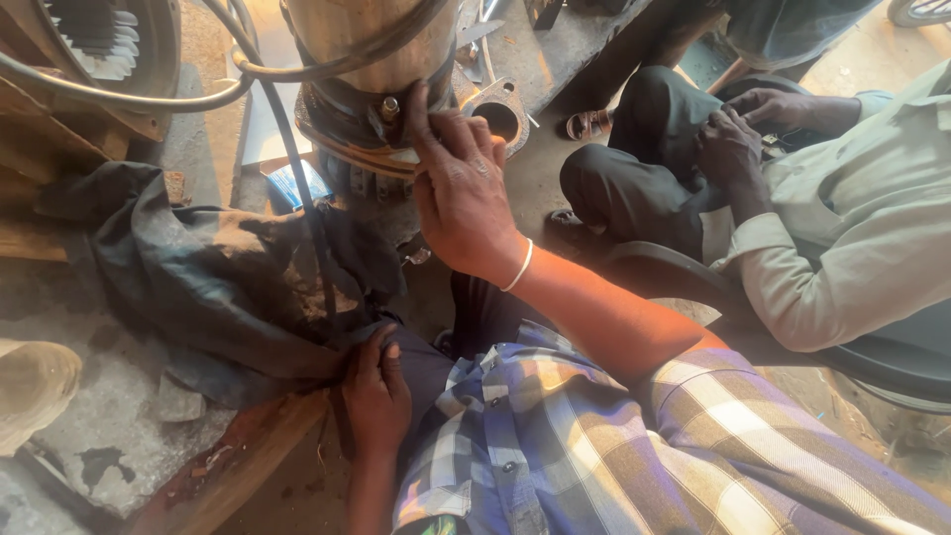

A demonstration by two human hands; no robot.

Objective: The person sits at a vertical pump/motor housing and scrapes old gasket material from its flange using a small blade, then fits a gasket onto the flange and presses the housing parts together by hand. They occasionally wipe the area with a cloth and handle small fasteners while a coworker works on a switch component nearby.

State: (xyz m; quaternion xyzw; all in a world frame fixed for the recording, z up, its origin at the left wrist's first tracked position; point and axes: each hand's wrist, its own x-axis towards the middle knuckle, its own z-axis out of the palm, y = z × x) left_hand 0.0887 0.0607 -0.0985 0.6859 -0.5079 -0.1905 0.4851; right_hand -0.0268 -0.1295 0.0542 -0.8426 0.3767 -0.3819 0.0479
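My right hand (461, 188), with a white bangle on the wrist, lies against the lower rim of a large upright metal pump body (367, 45). Its index finger points up beside a brass bolt (389, 107), and nothing is gripped in it. Lower down, my left hand (376, 396) is curled around a black cable (309, 213) that runs down from the pump. That hand sits at the edge of a crumpled dark cloth (198, 277) spread on the ground. My plaid shirt fills the bottom of the view.
A co-worker in a light shirt (852, 228) and dark trousers sits at right, hands (738, 134) together over a knee. A metal flange with a round hole (498, 117) lies behind the pump. A toothed part (99, 35), hoses (129, 99) and a wooden plank (228, 466) lie left.
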